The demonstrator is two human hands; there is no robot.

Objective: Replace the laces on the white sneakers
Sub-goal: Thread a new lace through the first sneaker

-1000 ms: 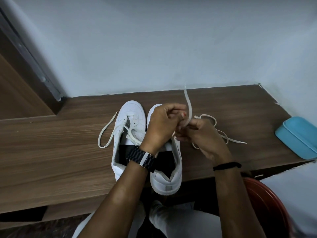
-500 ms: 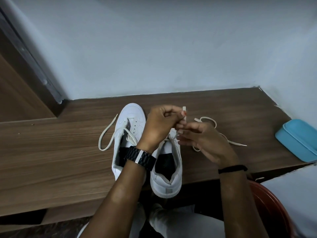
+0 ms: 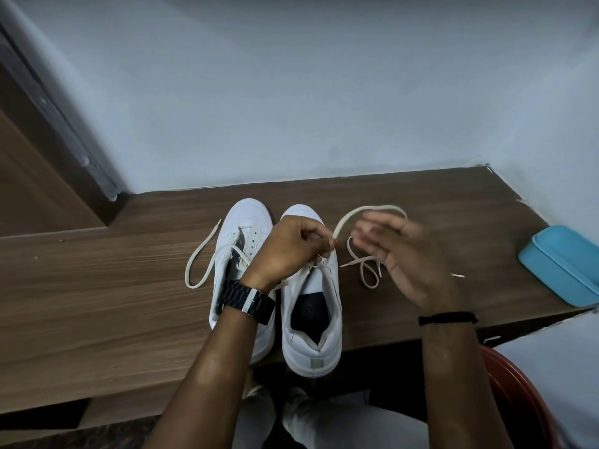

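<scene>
A home corner: a wood-grain ledge meets pale painted walls, a wooden door far left, a red plastic chair near right.

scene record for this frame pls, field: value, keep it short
surface: wooden desk against a pale wall
left sneaker: partly laced, lace end looping out over the desk on its left
right sneaker: beside it, toes toward the wall
left hand: over the right sneaker's eyelets, fingers pinching the lace
right hand: blurred, fingers spread, holding nothing visible
lace path: arcs from the left hand behind the right hand
loose lace: looped on desk right of the sneakers
blue box: desk's right edge
</scene>
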